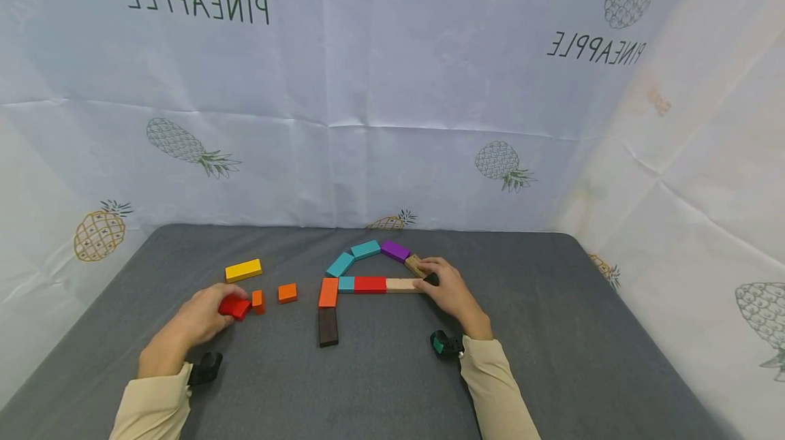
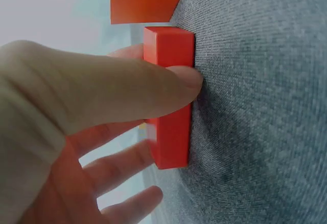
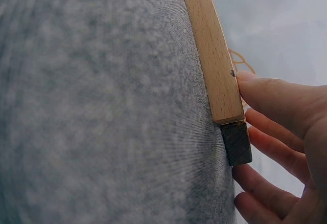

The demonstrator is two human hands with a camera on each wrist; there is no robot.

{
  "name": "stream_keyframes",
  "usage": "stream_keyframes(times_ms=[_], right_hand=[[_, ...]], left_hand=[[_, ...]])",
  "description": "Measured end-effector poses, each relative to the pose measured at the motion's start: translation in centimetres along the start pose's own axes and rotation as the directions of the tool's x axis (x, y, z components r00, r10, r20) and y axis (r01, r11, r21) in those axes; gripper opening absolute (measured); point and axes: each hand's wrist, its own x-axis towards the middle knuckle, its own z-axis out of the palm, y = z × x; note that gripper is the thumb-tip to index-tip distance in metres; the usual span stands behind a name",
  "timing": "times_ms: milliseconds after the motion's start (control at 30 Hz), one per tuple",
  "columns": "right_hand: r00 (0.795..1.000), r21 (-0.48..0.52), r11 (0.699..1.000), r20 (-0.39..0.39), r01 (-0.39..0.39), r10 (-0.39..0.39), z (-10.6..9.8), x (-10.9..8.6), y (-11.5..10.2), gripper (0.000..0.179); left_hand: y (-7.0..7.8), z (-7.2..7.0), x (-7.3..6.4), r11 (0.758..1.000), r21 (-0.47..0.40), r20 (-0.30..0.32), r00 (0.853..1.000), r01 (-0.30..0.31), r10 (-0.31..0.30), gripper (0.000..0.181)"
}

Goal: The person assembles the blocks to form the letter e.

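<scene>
At the left of the table, my left hand [image 1: 195,321] pinches a red block [image 1: 235,306]; the left wrist view shows the thumb across the side of this red block [image 2: 173,132], which lies on the grey cloth. My right hand [image 1: 452,290] is at the right end of a row of blocks. Its thumb touches the plain wooden block [image 3: 214,50], and its other fingers extend behind and beside a small black block [image 3: 237,143]. A second wooden block [image 1: 413,264], slanting, meets the index fingertip in the head view. Part of the black block is hidden by the hand.
Teal blocks [image 1: 366,249] and a purple block [image 1: 395,250] curve above the row, which holds a red block [image 1: 371,285]. An orange block [image 1: 328,292] and a dark brown block [image 1: 328,327] run downward. Loose yellow [image 1: 243,270] and orange blocks [image 1: 287,293] lie left.
</scene>
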Motion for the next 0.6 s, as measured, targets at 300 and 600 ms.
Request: stream_keyframes(times_ms=[300, 600], right_hand=[[1.000, 0.002, 1.000, 0.003, -0.001, 0.001, 0.0, 0.0, 0.0, 0.044], [1.000, 0.009, 1.000, 0.005, -0.009, 0.009, 0.0, 0.0, -0.1, 0.044]], left_hand=[[0.5, -0.8, -0.1, 0.999, 0.018, 0.046, 0.998, 0.031, -0.031, 0.038], [1.3, -1.6, -0.5, 1.000, -0.015, -0.002, 1.000, -0.020, 0.020, 0.037]])
